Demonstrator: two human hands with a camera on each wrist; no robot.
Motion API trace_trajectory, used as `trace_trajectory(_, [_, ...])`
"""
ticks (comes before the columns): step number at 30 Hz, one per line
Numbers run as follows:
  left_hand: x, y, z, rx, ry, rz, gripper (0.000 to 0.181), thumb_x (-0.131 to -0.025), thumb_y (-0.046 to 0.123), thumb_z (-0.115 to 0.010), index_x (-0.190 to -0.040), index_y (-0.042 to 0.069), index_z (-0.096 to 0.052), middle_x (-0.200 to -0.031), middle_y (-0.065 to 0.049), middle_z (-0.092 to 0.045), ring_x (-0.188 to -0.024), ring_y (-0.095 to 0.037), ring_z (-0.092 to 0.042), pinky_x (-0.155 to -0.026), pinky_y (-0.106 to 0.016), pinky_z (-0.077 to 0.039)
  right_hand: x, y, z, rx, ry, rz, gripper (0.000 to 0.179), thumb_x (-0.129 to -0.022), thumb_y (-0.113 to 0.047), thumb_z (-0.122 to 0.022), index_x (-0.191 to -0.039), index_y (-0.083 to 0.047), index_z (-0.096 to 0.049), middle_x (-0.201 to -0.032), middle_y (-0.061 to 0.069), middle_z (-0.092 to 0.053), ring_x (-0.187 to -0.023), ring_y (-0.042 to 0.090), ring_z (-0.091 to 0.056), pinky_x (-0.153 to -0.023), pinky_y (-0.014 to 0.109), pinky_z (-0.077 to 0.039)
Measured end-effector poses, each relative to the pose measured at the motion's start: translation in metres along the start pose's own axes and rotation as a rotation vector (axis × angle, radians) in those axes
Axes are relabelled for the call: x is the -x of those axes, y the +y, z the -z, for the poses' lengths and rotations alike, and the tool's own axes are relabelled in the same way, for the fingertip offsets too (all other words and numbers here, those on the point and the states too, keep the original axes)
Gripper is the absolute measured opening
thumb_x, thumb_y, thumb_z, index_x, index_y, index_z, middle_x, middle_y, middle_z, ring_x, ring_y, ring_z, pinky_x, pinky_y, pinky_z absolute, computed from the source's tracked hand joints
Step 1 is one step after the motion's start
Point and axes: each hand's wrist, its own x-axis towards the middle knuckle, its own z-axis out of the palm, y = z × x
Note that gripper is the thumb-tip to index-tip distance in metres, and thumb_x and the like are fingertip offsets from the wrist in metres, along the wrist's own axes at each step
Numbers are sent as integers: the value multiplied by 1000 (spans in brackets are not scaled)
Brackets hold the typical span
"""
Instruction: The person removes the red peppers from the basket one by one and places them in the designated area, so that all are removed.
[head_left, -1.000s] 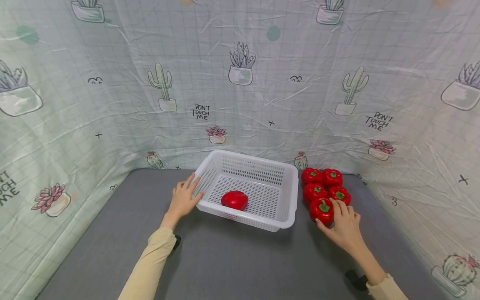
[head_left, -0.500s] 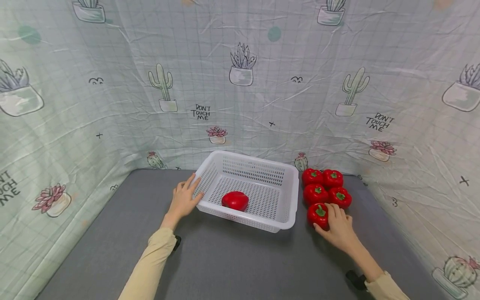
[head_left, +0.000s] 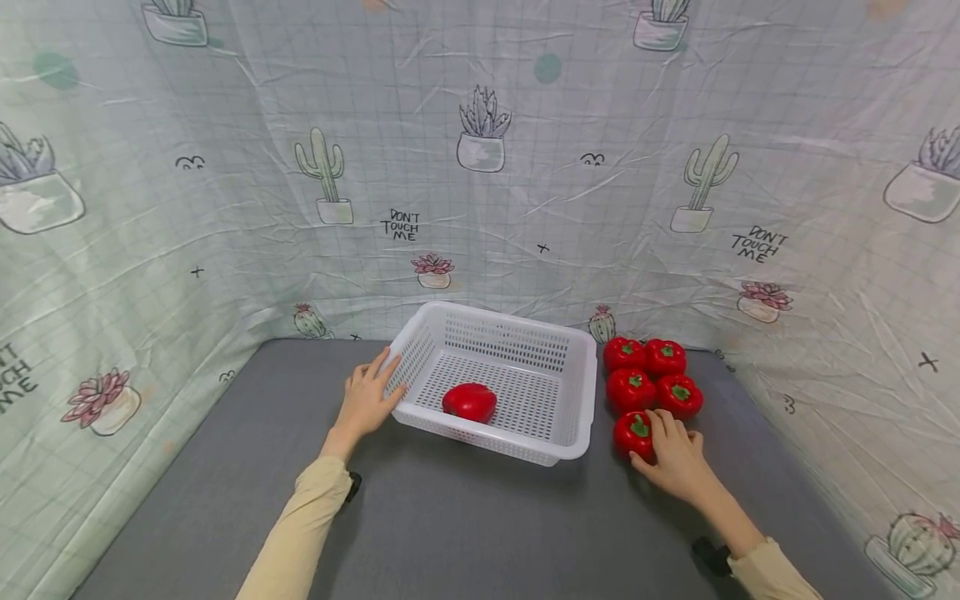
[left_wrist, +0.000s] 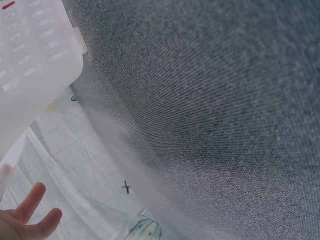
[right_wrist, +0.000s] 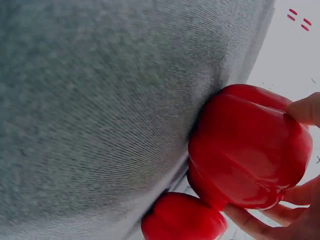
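Note:
A white perforated plastic basket (head_left: 581,392) stands at the middle of the grey surface. In it a red bell pepper (head_left: 469,403) lies on its side near the front wall. My left hand (head_left: 363,400) rests at the basket's left rim, its fingers spread and mostly straight. Two fingers (left_wrist: 44,225) stick out past the basket's side in the left wrist view. With thumb and fingers around it, my right hand (head_left: 681,462) grips the nearest red bell pepper (right_wrist: 250,147), stem upward. The right wrist view shows this pepper low by the cloth, and another pepper (right_wrist: 182,217) beyond.
Behind the right hand, several more red bell peppers (head_left: 630,390) stand close together, just right of the basket. A cactus-print curtain (head_left: 480,217) surrounds the grey surface (head_left: 480,533) at the back and on both sides.
My right hand has drawn the gripped pepper toward me and slightly left, apart from the other peppers, slowing in the last half second. The left hand and basket stay in place.

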Motion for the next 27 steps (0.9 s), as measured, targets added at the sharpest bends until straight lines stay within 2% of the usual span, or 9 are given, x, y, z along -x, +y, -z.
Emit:
trace_trajectory(10, [1,-1,0,-2,3,1,53,-87,33,-51,-134,11,-41,-143,-14,-31,-112,-42,-39,-86,-56,-30,-2,-3,6,63,-57,57,70,-61,-25,-74,-121,-4,-47,-116,20,-48,-99,37,-41,-74,58,-32])
trace_trajectory(18, [1,1,2,1,4,-7,53,-87,34,-50,-134,11,-41,-143,-14,-31,-113,-42,-39,-85,-57,-30,-3,-1,7,97,-49,152,69,-57,-26,-81,-118,-12,-50,-120,20,-48,-102,36,-41,-71,55,-34])
trace_trajectory(27, [1,2,2,-5,6,-6,53,-87,34,-49,-134,11,-42,-143,-14,-31,-113,-42,-39,-85,-57,-30,-4,3,8,81,-36,181,69,-55,-23,-83,-116,-16,-52,-124,15,-48,-101,33,-41,-68,52,-34])
